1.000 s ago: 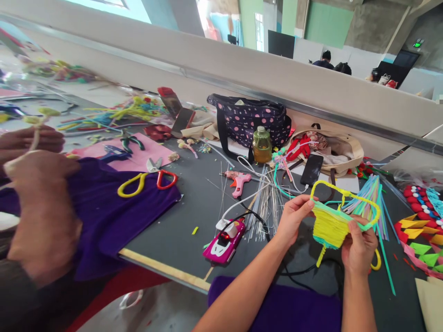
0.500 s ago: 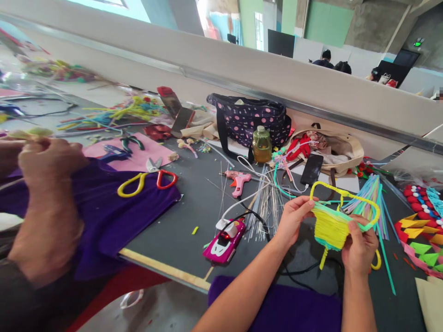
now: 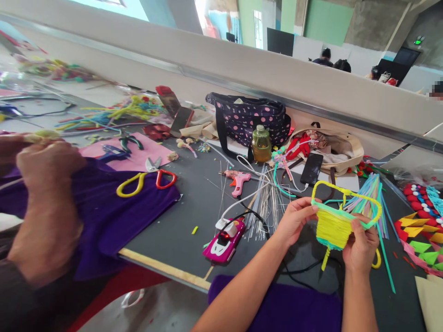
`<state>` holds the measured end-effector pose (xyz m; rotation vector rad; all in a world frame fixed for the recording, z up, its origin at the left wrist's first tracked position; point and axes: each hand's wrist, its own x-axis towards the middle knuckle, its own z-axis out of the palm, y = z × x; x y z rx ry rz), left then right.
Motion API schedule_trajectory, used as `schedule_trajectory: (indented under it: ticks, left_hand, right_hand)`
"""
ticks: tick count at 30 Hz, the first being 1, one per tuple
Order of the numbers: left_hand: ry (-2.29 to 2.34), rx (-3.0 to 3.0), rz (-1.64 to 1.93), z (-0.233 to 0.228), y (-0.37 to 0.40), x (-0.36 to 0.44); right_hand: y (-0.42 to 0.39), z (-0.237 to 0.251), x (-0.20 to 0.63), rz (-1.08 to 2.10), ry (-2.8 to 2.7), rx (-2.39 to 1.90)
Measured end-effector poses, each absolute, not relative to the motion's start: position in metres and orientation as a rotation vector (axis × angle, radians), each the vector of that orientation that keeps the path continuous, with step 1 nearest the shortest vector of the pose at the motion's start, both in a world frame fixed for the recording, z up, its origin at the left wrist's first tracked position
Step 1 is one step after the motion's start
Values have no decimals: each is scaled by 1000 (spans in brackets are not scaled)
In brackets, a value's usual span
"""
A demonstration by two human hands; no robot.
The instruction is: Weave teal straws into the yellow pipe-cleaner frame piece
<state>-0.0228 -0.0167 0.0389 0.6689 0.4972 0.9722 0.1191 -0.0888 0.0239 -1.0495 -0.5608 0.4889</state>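
Held up just above the surface point(image 3: 194, 203), between both hands: a woven piece point(image 3: 332, 226) of yellow and pale green pipe cleaners, with a yellow loop arching over its top and a yellow tail hanging below.

Left hand point(image 3: 294, 221): grip clamped on the left edge of the woven piece, thumb on the near face. Right hand point(image 3: 360, 244): grip closed on the lower right corner, thumb pressed over a green strand at the rim.

Looks like wrapping in hand, rows of yellow packed close across the frame, the upper part of the loop not yet filled. Calls, by this judgement, for a steady left pinch on the frame and a snug pull of the working strand on the right, without bending the loop.

Just behind: a bundle of pastel pipe cleaners point(image 3: 370, 193). Left of the hands: thin wires point(image 3: 268, 203), a pink glue gun point(image 3: 238, 180), a pink car-shaped gadget point(image 3: 224, 240). Far left, blurred: a co-worker's hand point(image 3: 48, 161) over a purple cloth point(image 3: 114, 207).
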Motion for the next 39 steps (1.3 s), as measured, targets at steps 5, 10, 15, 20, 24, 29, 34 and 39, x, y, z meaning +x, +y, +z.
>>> schedule_trajectory:
  ticks: [5,10,15,20,24,29,34,39]
  left_hand:
    - [501,613,976,38,-16,-22]
    - [480,591,974,39,-16,-22]
    - [437,532,964,39,-17,-21]
    - [450,505,976,38,-16,-20]
    - [479,559,997,39,-18,-19]
    - [546,720,1154,40,-21,-18]
    - [468,598,1112,39,-17,-21]
    - [394,493,1073,37,-13,-24]
  right_hand:
    - [-88,22,118,513,-536,-1052]
    - [-88,25,116,507,-544,-1066]
    - [-87,27,114,498,-555,-1082]
    - [-87,27,113,516,-556,-1081]
    - [-86,26,114,553,-530,-1085]
    - [-86,23,116,539,-573,-1075]
    - [-91,23,117,515,-864,-1000]
    - [-98,29,122,769,-1014,-800]
